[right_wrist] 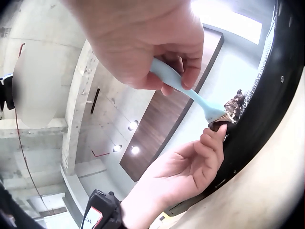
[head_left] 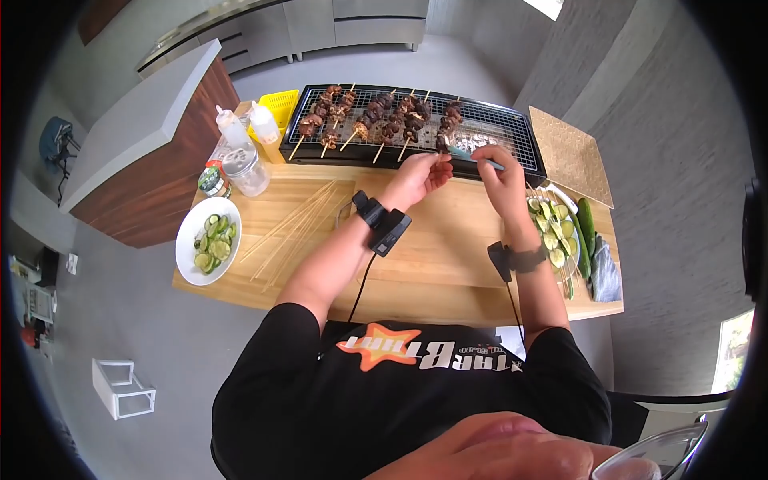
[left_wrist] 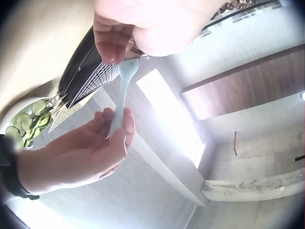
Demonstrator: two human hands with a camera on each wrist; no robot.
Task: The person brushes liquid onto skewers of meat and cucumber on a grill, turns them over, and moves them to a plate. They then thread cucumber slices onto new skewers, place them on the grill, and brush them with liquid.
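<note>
Head view: left hand (head_left: pixel 422 178) is at the near edge of the black grill (head_left: pixel 502 126), finger and thumb pinching the lower end of the rightmost meat skewer (head_left: pixel 450 122), which lies across the mesh. Right hand (head_left: pixel 504 178) grips a light-blue brush (head_left: pixel 485 160), head turned toward that skewer. More skewers of browned meat (head_left: pixel 372 114) lie on the grill to the left. On the bench (head_left: pixel 448 256): loose sticks (head_left: pixel 294 224) and a white bowl (head_left: pixel 210 279) of green slices on the left; skewered green slices (head_left: pixel 552 228) on the right. Left wrist view: right hand holds the brush handle between thumb and curled fingers; left hand's fingers are bent near the brush head, bristles hidden. Right wrist view: bristles (right_wrist: pixel 223 117) touch the meat just above the left hand's pinching fingertips; the stick between them is hidden.
</note>
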